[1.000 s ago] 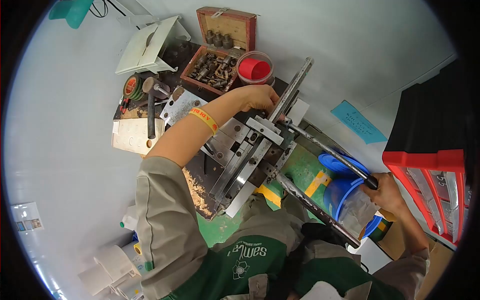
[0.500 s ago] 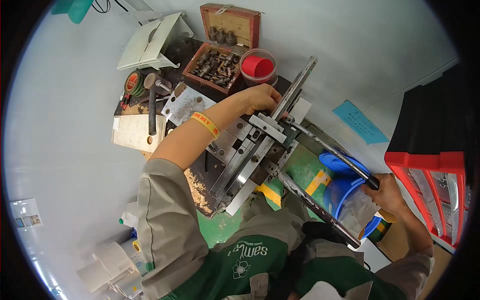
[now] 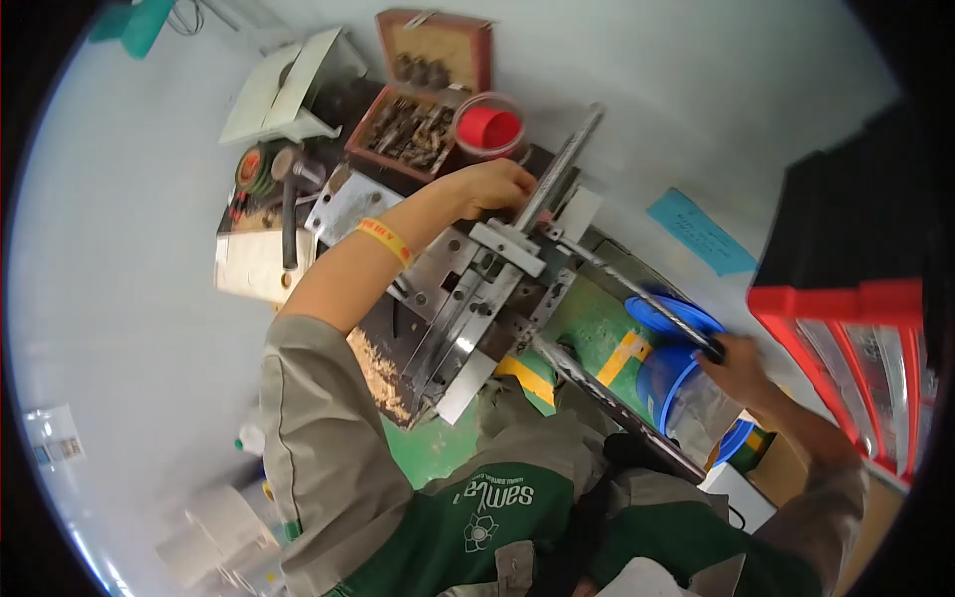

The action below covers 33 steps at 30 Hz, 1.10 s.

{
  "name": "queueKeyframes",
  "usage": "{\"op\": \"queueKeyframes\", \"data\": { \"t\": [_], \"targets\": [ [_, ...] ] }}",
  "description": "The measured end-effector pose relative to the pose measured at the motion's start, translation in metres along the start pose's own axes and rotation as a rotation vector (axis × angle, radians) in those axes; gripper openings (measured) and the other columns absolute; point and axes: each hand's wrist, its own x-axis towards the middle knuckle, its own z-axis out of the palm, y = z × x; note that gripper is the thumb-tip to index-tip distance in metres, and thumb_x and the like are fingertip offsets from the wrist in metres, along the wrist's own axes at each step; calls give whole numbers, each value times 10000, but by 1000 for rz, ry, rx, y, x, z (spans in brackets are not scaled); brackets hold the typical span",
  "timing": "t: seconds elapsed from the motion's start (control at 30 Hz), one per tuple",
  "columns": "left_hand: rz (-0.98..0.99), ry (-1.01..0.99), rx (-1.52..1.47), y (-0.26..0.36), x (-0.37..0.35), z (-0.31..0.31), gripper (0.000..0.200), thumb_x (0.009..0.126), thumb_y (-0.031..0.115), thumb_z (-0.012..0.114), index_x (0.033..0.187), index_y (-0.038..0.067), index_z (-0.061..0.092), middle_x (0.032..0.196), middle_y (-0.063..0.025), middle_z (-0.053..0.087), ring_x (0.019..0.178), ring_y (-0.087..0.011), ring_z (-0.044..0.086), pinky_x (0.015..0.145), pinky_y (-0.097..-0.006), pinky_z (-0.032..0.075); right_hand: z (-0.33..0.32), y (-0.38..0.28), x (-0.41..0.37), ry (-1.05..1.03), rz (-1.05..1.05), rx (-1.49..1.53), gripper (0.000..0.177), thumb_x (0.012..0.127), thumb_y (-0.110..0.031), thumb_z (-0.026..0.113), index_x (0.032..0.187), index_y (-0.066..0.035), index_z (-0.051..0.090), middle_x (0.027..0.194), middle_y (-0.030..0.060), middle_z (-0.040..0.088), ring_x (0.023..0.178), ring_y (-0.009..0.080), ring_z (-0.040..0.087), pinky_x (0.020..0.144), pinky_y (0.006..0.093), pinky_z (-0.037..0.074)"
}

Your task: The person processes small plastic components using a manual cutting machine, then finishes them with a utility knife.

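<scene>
A metal bench machine (image 3: pixel 476 316) with bolted plates and a sliding block stands at the middle of the view. My left hand (image 3: pixel 497 187), with a yellow wristband on its forearm, reaches to the machine's far side beside a long upright-tilted metal bar (image 3: pixel 565 164). Its fingers are curled, and their tips are hidden, so what they hold or touch does not show. On the right, my right hand (image 3: pixel 738 368) is wrapped round the black grip of a thin metal lever (image 3: pixel 637 289). A thicker metal bar (image 3: pixel 612 403) slants out from the machine toward my body.
Behind the machine are an open wooden box (image 3: pixel 403 129) of metal parts and a tub (image 3: pixel 487 127) with something red inside. A hammer (image 3: pixel 288 219) lies at the left. Blue bins (image 3: pixel 676 383) and a red-black drawer rack (image 3: pixel 846 298) stand right. Wood shavings (image 3: pixel 376 373) lie on the bench.
The whole view has shifted, so everything sits slightly farther left, with some blur. Both hands keep about the same places on the machine and lever.
</scene>
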Motion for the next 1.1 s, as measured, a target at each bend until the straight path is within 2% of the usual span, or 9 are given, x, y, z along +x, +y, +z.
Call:
{"op": "queueKeyframes", "data": {
  "t": [0.07,0.2,0.4,0.53,0.57,0.63,0.73,0.97,1.1],
  "targets": [
    [41,-56,177,8,-5,-5,235,822,52,710,1049,14,665,918,-54,699,817,-118,657,741,-257,534,63,61,32,68,-121,4,268,812,-264,681,735,-14,626,638,208,591,617,404,593,576,441,455],
    [52,132,-49,13,-22,-16,212,828,109,735,1017,56,656,867,-5,669,825,-88,641,745,-229,517,96,83,57,57,-145,-6,337,803,-335,702,913,-24,632,822,216,642,762,385,629,695,457,489],
    [184,498,88,18,-64,-47,337,742,92,834,997,22,625,828,-51,665,675,-129,620,594,-241,492,91,88,7,692,-232,-6,442,842,-233,702,1194,-29,531,1232,212,535,1082,339,570,868,399,476],
    [478,687,177,34,-152,-41,396,762,102,811,1047,-72,598,842,-86,672,708,-149,637,577,-280,512,147,113,-52,207,-89,313,230,861,-135,659,1053,-13,620,934,161,654,826,260,649,761,341,505],
    [564,727,269,42,-187,-22,381,779,130,797,1046,-64,606,837,-75,671,670,-147,618,548,-275,493,141,73,-73,242,-389,327,154,871,-130,653,970,-13,661,805,135,675,730,212,668,685,328,515],
    [680,841,232,33,-256,3,243,830,180,757,985,31,644,825,-8,632,714,-86,552,664,-252,450,143,7,-91,-89,-240,280,273,873,-145,678,1102,1,646,862,124,684,762,184,673,708,320,525],
    [857,973,120,-18,-351,42,279,819,145,760,1021,0,634,888,-36,655,740,-90,570,665,-223,457,154,-105,-97,-47,-423,467,393,835,-177,723,1183,-28,619,988,131,667,807,215,664,730,332,541],
    [654,1249,-41,-254,-526,120,168,871,68,682,797,78,531,901,-15,566,853,-112,512,829,-262,399,234,-249,-83,101,-699,470,550,770,-207,794,1255,-46,592,1016,122,656,793,199,649,732,318,545],
    [492,1407,-321,-406,-590,150,192,852,33,701,787,84,529,877,5,589,816,-79,512,783,-224,402,266,-269,-85,251,-470,377,447,793,-234,786,1144,-17,614,950,91,663,698,168,639,654,296,529]
  ]
}}
